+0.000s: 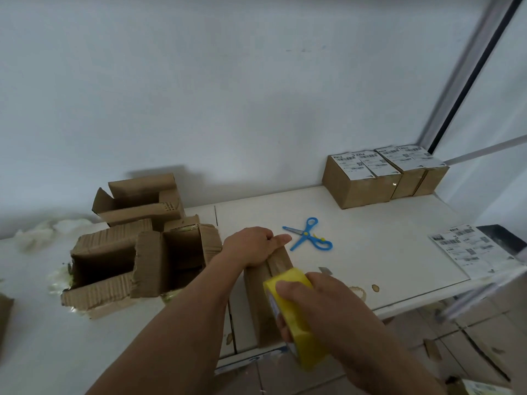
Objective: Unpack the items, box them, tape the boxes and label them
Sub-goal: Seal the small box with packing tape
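A small closed cardboard box (261,297) stands near the front edge of the white table (385,252). My left hand (252,245) grips its far end, thumb laid along the top. My right hand (322,306) grips a yellow roll of tape (288,306) held over the box's near end, with a strip of tape running along the top seam. Blue scissors (309,235) lie open just behind the box. A sheet of shipping labels (470,249) lies at the right edge.
Opened, torn cardboard boxes (137,252) sit left of the box, with crumpled plastic wrap (42,229) behind them. Several labelled boxes (382,175) are stacked at the back right by the wall. The tiled floor (470,337) with cardboard scraps lies below right.
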